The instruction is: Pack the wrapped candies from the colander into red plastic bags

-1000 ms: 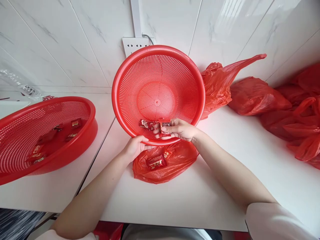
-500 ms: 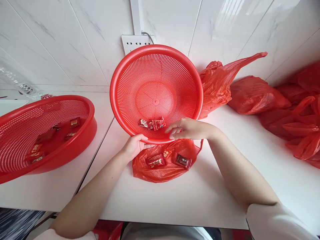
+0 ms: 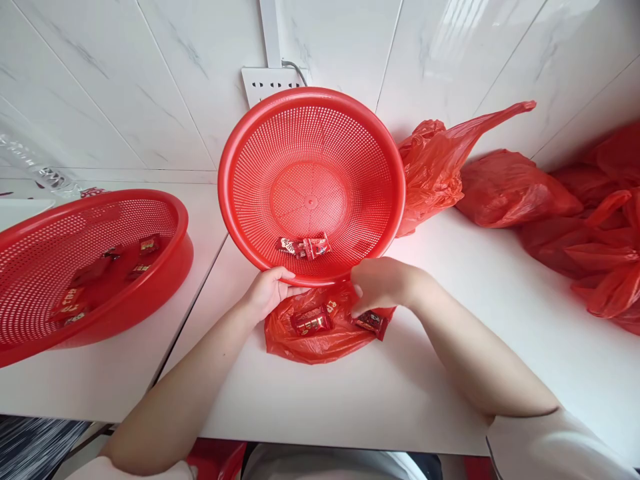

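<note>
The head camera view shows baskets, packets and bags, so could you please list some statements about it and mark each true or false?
1. The left hand grips the rim of the tilted basket. True.
2. The right hand is inside the other basket. False: the right hand is over the open red bag.
3. Small packets lie in the tilted basket. True.
4. The power strip is in front of the tilted basket. False: the power strip is behind it, partly hidden.
5. The other basket holds wrapped pieces too. True.
</note>
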{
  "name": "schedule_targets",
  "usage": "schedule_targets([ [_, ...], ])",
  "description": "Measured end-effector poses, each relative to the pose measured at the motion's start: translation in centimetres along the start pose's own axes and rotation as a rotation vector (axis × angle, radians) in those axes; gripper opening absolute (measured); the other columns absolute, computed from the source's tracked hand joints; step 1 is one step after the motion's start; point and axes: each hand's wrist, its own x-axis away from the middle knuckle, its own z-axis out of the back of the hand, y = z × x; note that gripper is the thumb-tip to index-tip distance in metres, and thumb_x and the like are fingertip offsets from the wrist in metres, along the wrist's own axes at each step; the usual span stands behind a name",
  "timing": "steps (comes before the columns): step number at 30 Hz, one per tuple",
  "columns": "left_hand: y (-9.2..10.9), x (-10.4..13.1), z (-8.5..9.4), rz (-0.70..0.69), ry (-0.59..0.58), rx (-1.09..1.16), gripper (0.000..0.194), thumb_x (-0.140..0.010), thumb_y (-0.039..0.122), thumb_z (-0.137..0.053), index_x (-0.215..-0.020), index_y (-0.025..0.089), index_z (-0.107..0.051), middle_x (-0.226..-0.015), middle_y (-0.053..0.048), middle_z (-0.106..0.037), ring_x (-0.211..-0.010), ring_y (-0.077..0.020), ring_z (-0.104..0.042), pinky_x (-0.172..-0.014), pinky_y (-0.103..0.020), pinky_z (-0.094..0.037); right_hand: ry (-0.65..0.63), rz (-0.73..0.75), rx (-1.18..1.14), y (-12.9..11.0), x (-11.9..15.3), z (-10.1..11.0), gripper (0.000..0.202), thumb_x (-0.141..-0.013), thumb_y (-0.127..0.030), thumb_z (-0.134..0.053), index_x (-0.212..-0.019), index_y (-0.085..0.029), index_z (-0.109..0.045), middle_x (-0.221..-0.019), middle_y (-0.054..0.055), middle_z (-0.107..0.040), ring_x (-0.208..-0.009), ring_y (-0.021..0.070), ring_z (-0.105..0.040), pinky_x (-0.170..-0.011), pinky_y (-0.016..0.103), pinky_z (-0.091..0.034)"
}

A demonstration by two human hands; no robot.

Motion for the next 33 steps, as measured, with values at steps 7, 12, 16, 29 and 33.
schedule_targets([
  [7, 0.4, 0.0, -0.3, -0.050, -0.004, 0.044, 0.034, -0.075, 0.010, -0.046, -0.099, 0.004, -0.069, -0.106, -0.016, -0.071, -0.096, -0.0272, -0.068, -0.090, -0.040, -0.054, -0.102, 0.005, 0.210, -2.4, -1.2, -1.6, 0.012, -0.070, -0.012, -0.061, -0.077, -0.012, -0.071, -0.077, 0.012, -0.069, -0.069, 0.0239, -0.063, -0.054, 0.028, -0.040],
  [12, 0.5, 0.0, -0.2, -0.027, -0.022, 0.048, 0.034, -0.076, 0.010, -0.046, -0.100, 0.004, -0.069, -0.104, -0.016, -0.072, -0.096, -0.0263, -0.068, -0.090, -0.039, -0.053, -0.104, 0.239, -0.053, 0.5, -0.4, -0.5, 0.010, -0.070, -0.011, -0.058, -0.072, -0.016, -0.066, -0.073, 0.004, -0.066, -0.064, 0.0159, -0.057, -0.053, 0.024, -0.036],
  [16, 0.4, 0.1, -0.3, 0.026, -0.055, 0.065, 0.037, -0.076, 0.013, -0.045, -0.103, 0.003, -0.068, -0.106, -0.017, -0.071, -0.097, -0.0271, -0.068, -0.094, -0.040, -0.051, 0.004, 0.357, -0.336, 1.3, 2.2, 2.0, 0.011, -0.078, -0.016, -0.054, -0.080, -0.017, -0.065, -0.076, 0.001, -0.066, -0.065, 0.0114, -0.056, -0.056, 0.021, -0.038],
  [29, 0.2, 0.1, 0.0, 0.039, -0.027, 0.048, 0.036, -0.076, 0.013, -0.047, -0.104, 0.003, -0.067, -0.101, -0.018, -0.072, -0.093, -0.0283, -0.069, -0.090, -0.043, -0.053, 0.269, 0.084, -0.138, 1.8, 1.3, 1.0, 0.022, -0.083, -0.017, -0.050, -0.095, -0.022, -0.068, -0.086, 0.006, -0.069, -0.072, 0.0172, -0.060, -0.060, 0.026, -0.040],
  [33, 0.1, 0.5, -0.8, 0.059, 0.018, 0.017, 0.038, -0.075, 0.012, -0.048, -0.107, 0.003, -0.066, -0.102, -0.018, -0.072, -0.091, -0.0285, -0.070, -0.087, -0.043, -0.054, 0.499, 0.164, -0.199, 1.4, -1.2, 0.2, 0.027, -0.093, -0.023, -0.040, -0.107, -0.017, -0.063, -0.098, 0.009, -0.068, -0.086, 0.0189, -0.063, -0.077, 0.028, -0.045],
])
